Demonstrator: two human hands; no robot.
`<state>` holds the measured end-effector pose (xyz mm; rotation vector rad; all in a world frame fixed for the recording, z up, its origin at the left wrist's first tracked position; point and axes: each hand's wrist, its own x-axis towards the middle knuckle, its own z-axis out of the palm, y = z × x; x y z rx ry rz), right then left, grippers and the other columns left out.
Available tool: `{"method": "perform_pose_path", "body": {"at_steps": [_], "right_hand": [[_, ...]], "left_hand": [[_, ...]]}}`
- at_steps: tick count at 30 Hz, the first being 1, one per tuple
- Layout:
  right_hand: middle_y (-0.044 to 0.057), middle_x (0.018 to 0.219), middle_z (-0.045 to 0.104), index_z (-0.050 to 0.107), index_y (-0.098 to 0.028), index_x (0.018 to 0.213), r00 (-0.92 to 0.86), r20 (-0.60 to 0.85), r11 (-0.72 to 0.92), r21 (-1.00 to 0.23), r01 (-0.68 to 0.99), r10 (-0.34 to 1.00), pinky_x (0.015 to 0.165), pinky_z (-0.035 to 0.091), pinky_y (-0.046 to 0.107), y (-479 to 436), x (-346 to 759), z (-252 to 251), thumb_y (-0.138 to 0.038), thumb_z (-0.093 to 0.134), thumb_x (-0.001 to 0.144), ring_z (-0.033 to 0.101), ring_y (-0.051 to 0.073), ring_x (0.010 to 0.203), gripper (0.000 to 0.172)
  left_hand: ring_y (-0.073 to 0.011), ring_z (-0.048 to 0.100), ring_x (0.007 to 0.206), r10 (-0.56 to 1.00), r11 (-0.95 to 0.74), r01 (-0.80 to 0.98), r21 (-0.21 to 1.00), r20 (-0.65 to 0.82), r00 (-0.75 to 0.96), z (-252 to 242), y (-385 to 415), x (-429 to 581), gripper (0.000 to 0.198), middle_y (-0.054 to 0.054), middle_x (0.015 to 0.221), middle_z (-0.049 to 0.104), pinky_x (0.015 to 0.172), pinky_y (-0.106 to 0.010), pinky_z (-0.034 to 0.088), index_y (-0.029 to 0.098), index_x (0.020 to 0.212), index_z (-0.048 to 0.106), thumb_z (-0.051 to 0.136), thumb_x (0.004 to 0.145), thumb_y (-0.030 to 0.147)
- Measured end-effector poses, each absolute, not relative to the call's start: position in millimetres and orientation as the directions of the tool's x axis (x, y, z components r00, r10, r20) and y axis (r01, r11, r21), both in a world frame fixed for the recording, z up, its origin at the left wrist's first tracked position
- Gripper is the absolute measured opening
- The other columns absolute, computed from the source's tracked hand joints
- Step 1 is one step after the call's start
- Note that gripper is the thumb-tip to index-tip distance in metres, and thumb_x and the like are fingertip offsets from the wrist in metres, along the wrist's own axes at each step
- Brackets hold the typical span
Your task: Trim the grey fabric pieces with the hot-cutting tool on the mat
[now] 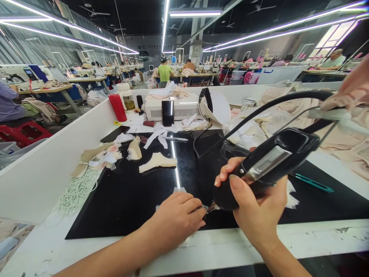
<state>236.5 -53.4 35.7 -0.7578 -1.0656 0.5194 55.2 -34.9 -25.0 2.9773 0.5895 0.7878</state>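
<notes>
My right hand (256, 207) is wrapped round a black corded hand tool (271, 161) with a metal plate on its side, its nose tilted down toward the black work mat (129, 196). A black cable (259, 111) arcs up from the tool to the right. My left hand (175, 219) rests on the mat near the front edge, fingers curled and pressing a small pale piece of fabric (180, 190) right under the tool's tip. The piece is mostly hidden by the fingers.
Beige fabric cut pieces (157, 161) and coiled white cord (77, 190) lie on the left of the mat. A red bottle (117, 107), a white box (178, 108), a phone (167, 112) stand behind. A teal pen (313, 182) lies right. Another person's hand (351, 90) is at the upper right.
</notes>
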Motion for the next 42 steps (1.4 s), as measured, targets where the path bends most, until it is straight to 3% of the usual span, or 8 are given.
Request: {"method": "perform_pose_path", "body": {"at_steps": [11, 18, 26, 32, 37, 42], "right_hand": [[-0.005, 0.096, 0.071, 0.058, -0.033, 0.119, 0.409, 0.577, 0.637, -0.771, -0.015, 0.707, 0.059, 0.062, 0.031, -54, 235, 37, -0.014, 0.078, 0.09, 0.068, 0.014, 0.069, 0.04], [-0.006, 0.094, 0.071, 0.058, -0.032, 0.111, 0.399, 0.563, 0.612, -0.791, 0.006, 0.724, 0.057, 0.062, 0.03, -55, 235, 37, -0.016, 0.078, 0.091, 0.069, 0.014, 0.067, 0.032], [-0.002, 0.092, 0.072, 0.063, -0.03, 0.104, 0.444, 0.537, 0.615, -0.787, -0.041, 0.717, 0.058, 0.06, 0.034, -54, 236, 48, -0.027, 0.089, 0.085, 0.069, 0.017, 0.069, 0.032], [-0.001, 0.087, 0.072, 0.067, -0.03, 0.122, 0.413, 0.466, 0.562, -0.815, -0.144, 0.782, 0.055, 0.06, 0.034, -50, 212, 55, -0.037, 0.096, 0.078, 0.069, 0.019, 0.066, 0.053], [-0.003, 0.088, 0.073, 0.066, -0.03, 0.115, 0.331, 0.471, 0.556, -0.796, -0.239, 0.818, 0.056, 0.061, 0.032, -40, 183, 51, -0.034, 0.094, 0.081, 0.069, 0.016, 0.064, 0.044], [-0.004, 0.089, 0.073, 0.064, -0.029, 0.105, 0.298, 0.494, 0.568, -0.778, -0.268, 0.817, 0.061, 0.063, 0.032, -35, 165, 48, -0.031, 0.091, 0.084, 0.068, 0.014, 0.062, 0.034]], "left_hand": [[-0.0236, 0.071, 0.103, 0.358, -0.93, 0.35, 0.108, 0.472, 0.806, -24, -34, 55, 0.02, -0.006, 0.113, 0.077, 0.089, -0.038, 0.058, 0.016, 0.122, 0.069, 0.058, 0.111, 0.028], [-0.0243, 0.072, 0.103, 0.367, -0.929, 0.345, 0.135, 0.462, 0.807, -22, -36, 56, 0.02, -0.006, 0.114, 0.077, 0.089, -0.039, 0.059, 0.016, 0.123, 0.069, 0.06, 0.11, 0.028], [-0.024, 0.07, 0.122, 0.598, -0.799, 0.507, 0.325, 0.331, 0.73, 0, -36, 8, 0.031, -0.008, 0.134, 0.073, 0.109, -0.042, 0.057, 0.02, 0.134, 0.065, 0.069, 0.105, 0.028], [-0.0242, 0.071, 0.117, 0.784, -0.615, 0.65, 0.446, 0.256, 0.566, 0, -49, -28, 0.034, -0.007, 0.128, 0.072, 0.104, -0.041, 0.06, 0.022, 0.123, 0.072, 0.084, 0.092, 0.022], [-0.0217, 0.07, 0.116, 0.806, -0.587, 0.638, 0.498, 0.285, 0.518, -11, -52, -26, 0.018, -0.004, 0.126, 0.072, 0.104, -0.038, 0.058, 0.022, 0.107, 0.073, 0.081, 0.092, 0.015], [-0.0213, 0.07, 0.116, 0.819, -0.567, 0.621, 0.541, 0.288, 0.496, -12, -50, -24, 0.017, -0.002, 0.125, 0.073, 0.105, -0.038, 0.057, 0.021, 0.1, 0.071, 0.082, 0.091, 0.013]]}}
